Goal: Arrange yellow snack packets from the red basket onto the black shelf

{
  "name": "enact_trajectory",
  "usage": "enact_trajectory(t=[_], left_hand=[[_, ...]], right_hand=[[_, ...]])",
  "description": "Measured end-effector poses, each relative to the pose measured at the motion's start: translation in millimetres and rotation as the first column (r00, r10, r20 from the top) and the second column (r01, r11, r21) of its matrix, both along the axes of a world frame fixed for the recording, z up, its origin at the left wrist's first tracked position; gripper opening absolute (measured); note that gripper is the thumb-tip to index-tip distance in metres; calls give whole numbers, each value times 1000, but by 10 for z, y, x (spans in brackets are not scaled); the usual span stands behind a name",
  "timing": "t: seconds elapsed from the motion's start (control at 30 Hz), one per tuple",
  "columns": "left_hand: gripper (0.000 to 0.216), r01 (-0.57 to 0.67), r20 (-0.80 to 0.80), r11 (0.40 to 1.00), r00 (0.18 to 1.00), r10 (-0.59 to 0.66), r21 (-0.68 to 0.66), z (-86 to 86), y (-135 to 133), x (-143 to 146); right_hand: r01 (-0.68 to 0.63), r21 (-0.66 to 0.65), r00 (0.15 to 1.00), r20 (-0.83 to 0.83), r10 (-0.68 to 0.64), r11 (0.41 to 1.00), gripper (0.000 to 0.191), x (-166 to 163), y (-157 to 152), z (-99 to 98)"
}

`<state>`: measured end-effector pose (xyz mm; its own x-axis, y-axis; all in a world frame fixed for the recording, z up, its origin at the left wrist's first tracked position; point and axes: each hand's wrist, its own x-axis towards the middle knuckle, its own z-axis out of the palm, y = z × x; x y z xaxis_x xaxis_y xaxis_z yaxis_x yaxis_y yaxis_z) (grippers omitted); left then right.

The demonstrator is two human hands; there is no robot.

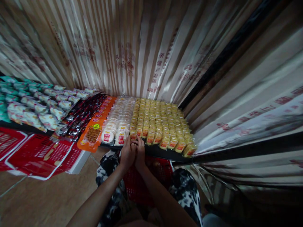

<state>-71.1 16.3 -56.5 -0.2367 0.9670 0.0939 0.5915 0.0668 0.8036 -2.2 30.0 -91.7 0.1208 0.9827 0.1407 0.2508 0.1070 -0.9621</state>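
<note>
My left hand (127, 154) and my right hand (140, 152) are close together at the front edge of a low black shelf (165, 154). Their fingers are bent and pressed to the front of the leftmost rows of wrapped yellow cakes (159, 126). Both hands seem closed on a wrapped yellow cake (133, 134) at the row's front, though the fingertips are partly hidden. Left of these rows lie packs of round white crackers (113, 126) in clear wrap with red labels.
Farther left on the shelf are an orange snack pack (94, 134), dark red packets (82, 115) and white and green packets (35, 101). Red baskets (42, 154) stand below. A pleated printed curtain (132, 47) hangs behind, and a black post (213, 69) slants on the right.
</note>
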Motion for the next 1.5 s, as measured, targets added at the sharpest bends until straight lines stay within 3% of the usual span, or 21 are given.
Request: enact_trajectory(t=[0.27,0.5,0.9,1.17,1.27,1.37,1.5], left_hand=[[41,16,-96,995,995,-6,102,-56,-51,-9],[40,101,-65,976,994,-90,191,-132,-34,-61],[42,85,-61,960,996,-71,266,-278,-29,-84],[36,141,-113,940,987,-111,312,-254,-114,-80],[29,221,-139,928,973,-187,301,-214,-235,-56],[27,388,-193,895,916,-350,218,-235,-359,27],[30,559,-134,825,815,-565,-77,-437,-492,300]], right_hand=[[26,19,1000,12,-26,999,44,12,-12,-8],[-18,61,995,95,12,998,46,18,3,32],[-96,67,974,213,79,993,45,45,10,19],[-115,132,973,213,85,985,39,144,-168,75],[-130,172,965,247,85,976,39,303,-406,-50],[-104,85,955,286,76,991,40,556,-684,-318],[185,-126,927,352,-130,975,30,960,-906,-708]])
